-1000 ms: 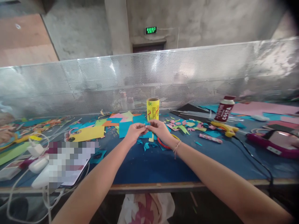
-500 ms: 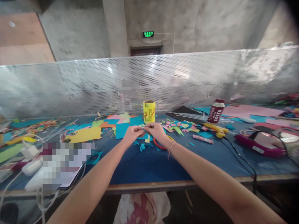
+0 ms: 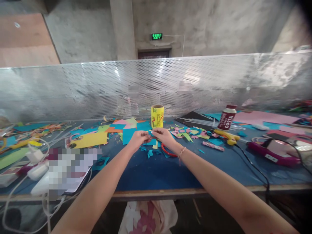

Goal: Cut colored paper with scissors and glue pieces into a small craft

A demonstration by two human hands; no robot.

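Both my hands meet over the middle of the blue table (image 3: 161, 172). My left hand (image 3: 137, 139) and my right hand (image 3: 163, 136) pinch a small piece of paper (image 3: 149, 133) between their fingertips; it is too small to make out clearly. Under them lie teal paper scraps (image 3: 149, 152) and a red ring (image 3: 168, 151). A yellow roll (image 3: 157, 116) stands upright just beyond my hands. Sheets of teal, yellow and orange paper (image 3: 92, 139) lie to the left.
A perforated metal screen (image 3: 97, 87) runs along the table's far edge. A Costa bottle (image 3: 226, 117), a yellow glue gun (image 3: 227, 136) with a black cable and a pink device (image 3: 275, 151) sit on the right. White chargers and cables (image 3: 36, 162) lie on the left.
My hands stay together on the small piece, fingers shifting slightly. The view has swayed a little; nothing on the table moved.
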